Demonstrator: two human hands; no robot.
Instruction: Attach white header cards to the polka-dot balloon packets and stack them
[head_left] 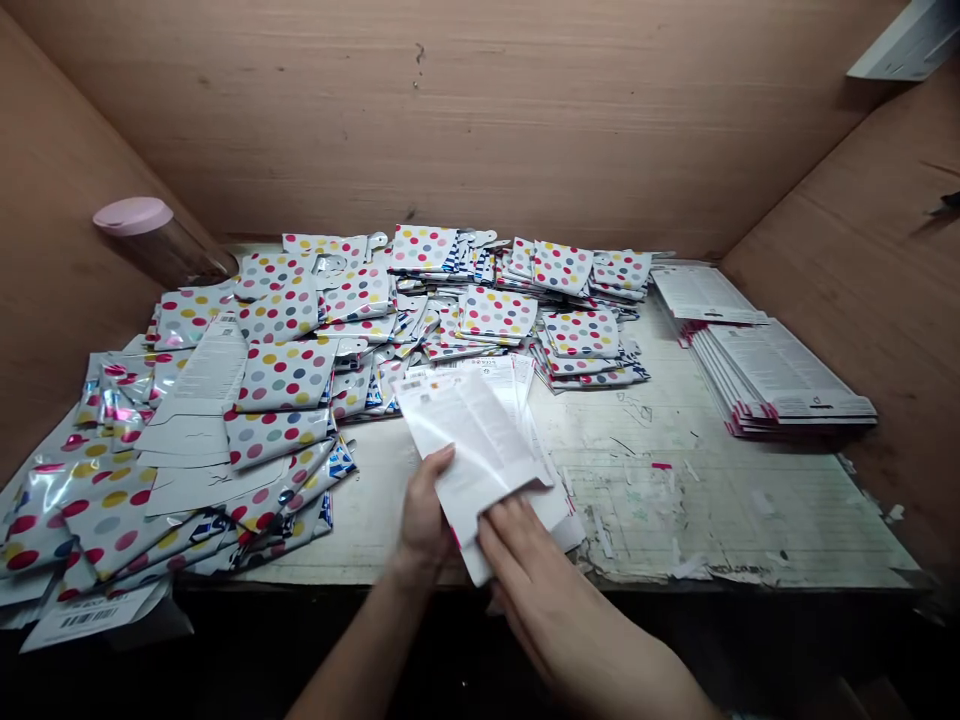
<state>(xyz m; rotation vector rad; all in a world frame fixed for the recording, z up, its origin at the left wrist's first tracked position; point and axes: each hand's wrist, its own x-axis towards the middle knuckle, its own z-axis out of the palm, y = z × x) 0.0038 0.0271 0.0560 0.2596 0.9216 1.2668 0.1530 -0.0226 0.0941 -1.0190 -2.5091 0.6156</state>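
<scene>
Currently, the left hand (424, 510) has a white packet (480, 435) pinched at its left edge, thumb on top, fingers hidden underneath. The right hand (529, 575) has its fingers straight and together, tips tucked in under the edge at the packet's near end; can't tell if they grip anything inside. The packet is tilted above the front middle of the table (637, 480), over loose printed cards (529, 400). Looks mid-step: near end not closed yet.

Further out, polka-dot pouches (285, 375) lie in many loose piles at left and behind; probably what's left, so plenty to go. A printed sheet (202, 390) lies among the left ones. At right, two squared stacks of white packets (799, 370), likely the done ones, clearly fewer than the pouches. Back left: pink-lidded container (135, 216) against the wooden wall (480, 120).
</scene>
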